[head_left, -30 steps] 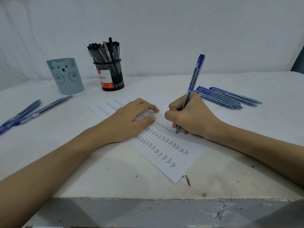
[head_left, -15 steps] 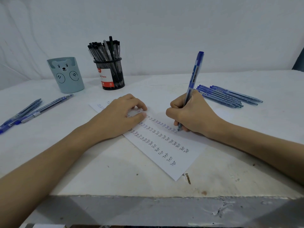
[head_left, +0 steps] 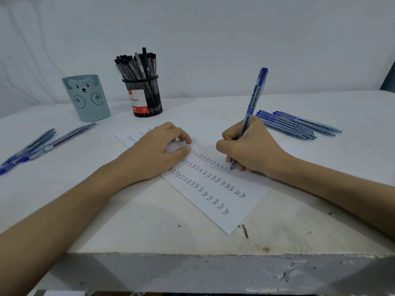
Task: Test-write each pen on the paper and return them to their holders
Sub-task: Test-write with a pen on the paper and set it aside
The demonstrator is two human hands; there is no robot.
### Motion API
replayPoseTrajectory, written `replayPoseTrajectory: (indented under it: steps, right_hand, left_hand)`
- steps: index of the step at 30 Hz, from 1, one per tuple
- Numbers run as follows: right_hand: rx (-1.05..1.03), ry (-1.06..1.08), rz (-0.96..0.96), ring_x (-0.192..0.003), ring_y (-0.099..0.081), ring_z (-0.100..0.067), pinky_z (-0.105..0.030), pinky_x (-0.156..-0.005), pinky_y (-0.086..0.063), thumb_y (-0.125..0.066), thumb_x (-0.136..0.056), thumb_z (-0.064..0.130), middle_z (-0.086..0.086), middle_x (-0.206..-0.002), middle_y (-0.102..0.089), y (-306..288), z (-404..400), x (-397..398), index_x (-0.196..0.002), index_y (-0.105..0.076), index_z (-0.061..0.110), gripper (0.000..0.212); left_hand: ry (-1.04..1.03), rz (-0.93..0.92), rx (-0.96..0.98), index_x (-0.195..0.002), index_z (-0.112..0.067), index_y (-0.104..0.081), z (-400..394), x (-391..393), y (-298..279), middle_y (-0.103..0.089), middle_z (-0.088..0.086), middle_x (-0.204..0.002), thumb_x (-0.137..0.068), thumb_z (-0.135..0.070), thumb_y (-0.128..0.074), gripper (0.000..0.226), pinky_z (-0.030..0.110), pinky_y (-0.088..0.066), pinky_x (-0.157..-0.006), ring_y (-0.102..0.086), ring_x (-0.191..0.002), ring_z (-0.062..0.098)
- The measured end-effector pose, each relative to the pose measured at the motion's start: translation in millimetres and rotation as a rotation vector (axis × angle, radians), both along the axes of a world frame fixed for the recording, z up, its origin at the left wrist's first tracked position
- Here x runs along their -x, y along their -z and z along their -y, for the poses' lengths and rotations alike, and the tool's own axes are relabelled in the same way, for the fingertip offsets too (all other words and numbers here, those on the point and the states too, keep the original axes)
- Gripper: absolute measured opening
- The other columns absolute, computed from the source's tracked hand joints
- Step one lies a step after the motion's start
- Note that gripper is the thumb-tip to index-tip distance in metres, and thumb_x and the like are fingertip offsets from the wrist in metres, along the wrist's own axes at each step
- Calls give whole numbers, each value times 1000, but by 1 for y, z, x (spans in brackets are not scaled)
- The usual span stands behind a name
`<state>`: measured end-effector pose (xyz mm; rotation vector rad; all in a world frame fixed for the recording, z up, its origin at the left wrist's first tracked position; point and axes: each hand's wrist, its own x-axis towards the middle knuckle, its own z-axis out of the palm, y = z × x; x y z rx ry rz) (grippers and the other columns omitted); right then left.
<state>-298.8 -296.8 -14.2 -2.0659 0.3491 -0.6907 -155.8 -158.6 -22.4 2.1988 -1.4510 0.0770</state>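
Many "Test" words, paper (head_left: pixel 215 201).

A single head-worn view looks forward and down from above the near edge of the white table (head_left: pixel 149 231), close over it. It faces the far edge and the white wall (head_left: pixel 213 39) behind. Both forearms enter from the bottom corners, and the wide lens bows the table's edges.

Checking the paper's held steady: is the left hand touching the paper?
Touching. The head view shows the left hand lying on the paper, fingertips pressed onto the written rows.
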Motion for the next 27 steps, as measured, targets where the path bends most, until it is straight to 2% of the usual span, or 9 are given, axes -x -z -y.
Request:
replayPoseTrajectory:
  steps: [2,5,7,9,12,15,18,22,27]
  right_hand:
    - [-18,19,9,-34,-48,-8,-13,-32,-25,-52,-76,-6,2,-38,-23,0,0,-1,-42,-23,16,50]
    - [-166,62,25,-26,-35,-13,-12,-32,-21,-55,-78,-1,-4,-37,-43,-4,4,0,-40,-35,12,45]
    - [-296,75,14,-31,-31,-18,-16,-37,-21,-59,-79,9,-7,-39,-45,-8,8,0,-39,-45,10,42]
    - [-369,69,-7,-38,-30,-20,-22,-43,-21,-58,-81,15,-6,-40,-41,-11,13,1,-38,-45,12,45]
    - [-379,96,-10,-37,-27,-17,-21,-44,-22,-57,-86,15,0,-35,-35,-19,20,3,-57,-39,14,33]
    - [-406,119,-26,-30,-21,-14,-20,-40,-19,-50,-96,30,2,-32,-29,-23,28,5,-83,-40,12,24]
    - [-464,103,-8,-31,-20,-15,-21,-41,-19,-37,-100,39,1,-33,-29,-24,31,6,-87,-45,12,32]
    - [-521,71,2,-31,-19,-15,-19,-40,-17,-32,-101,32,0,-33,-28,-24,29,8,-87,-43,10,28]
    - [-611,27,3,-29,-16,-15,-17,-36,-18,-28,-97,20,-2,-34,-27,-21,29,9,-85,-39,11,19]
  left_hand:
    - [1,0,0,-107,-30,-60,0,0,0,-51,-11,-110,-91,-37,-51,19,25,-36,-92,-47,-107,8]
    - [0,1,-14,-107,-31,-59,0,1,-1,-51,-12,-111,-91,-39,-51,20,24,-36,-91,-47,-107,8]
    - [1,-4,-33,-108,-33,-58,0,1,-2,-50,-13,-113,-90,-45,-51,24,23,-35,-91,-46,-108,6]
    - [8,-11,-54,-111,-33,-58,0,2,-2,-49,-15,-115,-87,-49,-51,29,22,-33,-93,-45,-110,4]
    - [20,-22,-73,-114,-34,-57,0,3,-3,-48,-17,-118,-87,-53,-52,34,23,-33,-97,-45,-112,3]
    - [37,-43,-77,-115,-38,-57,1,4,-4,-49,-20,-120,-87,-57,-49,35,26,-33,-101,-45,-114,3]
    - [73,-87,-99,-117,-45,-55,0,7,-4,-47,-20,-125,-86,-52,-44,34,28,-31,-105,-42,-118,1]
    - [59,-110,-142,-116,-55,-50,0,9,-5,-42,-18,-131,-89,-49,-39,29,33,-26,-108,-36,-122,3]
    - [94,-118,-143,-121,-46,-53,-1,9,-6,-42,-19,-136,-98,-27,-44,32,28,-22,-111,-34,-128,1]
